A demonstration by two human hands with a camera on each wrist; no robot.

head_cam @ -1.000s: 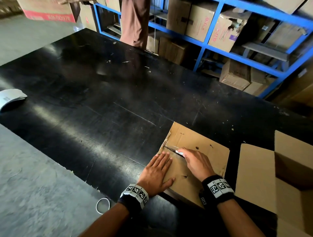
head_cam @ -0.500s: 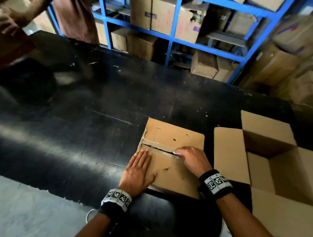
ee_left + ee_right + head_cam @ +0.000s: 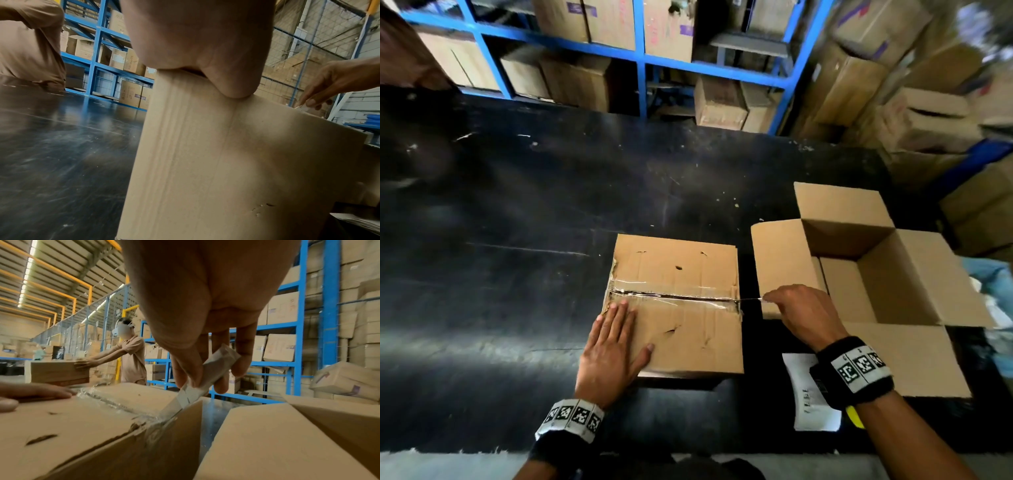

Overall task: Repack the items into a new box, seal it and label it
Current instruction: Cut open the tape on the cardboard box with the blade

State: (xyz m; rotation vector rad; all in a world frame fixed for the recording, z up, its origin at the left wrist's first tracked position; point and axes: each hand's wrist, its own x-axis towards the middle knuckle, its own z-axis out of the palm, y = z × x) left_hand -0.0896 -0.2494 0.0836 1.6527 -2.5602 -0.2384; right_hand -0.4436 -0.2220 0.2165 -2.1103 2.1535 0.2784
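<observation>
Here the right hand [image 3: 803, 313] pinches a cutter [image 3: 202, 378] at the taped box's [image 3: 681, 274] right edge; the left hand [image 3: 613, 356] lies flat on its near-left corner. An open box [image 3: 907, 356] stands just right; bare black table [image 3: 517, 257] stretches left, blue shelving [image 3: 640, 58] beyond.

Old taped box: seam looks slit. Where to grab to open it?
Likely the near flap's cut edge along the seam, fingers hooked in from above, mid-length. The tape there looks split end to end; the cutter in the right hand is past the right edge. The left hand lies flat on that flap.
</observation>
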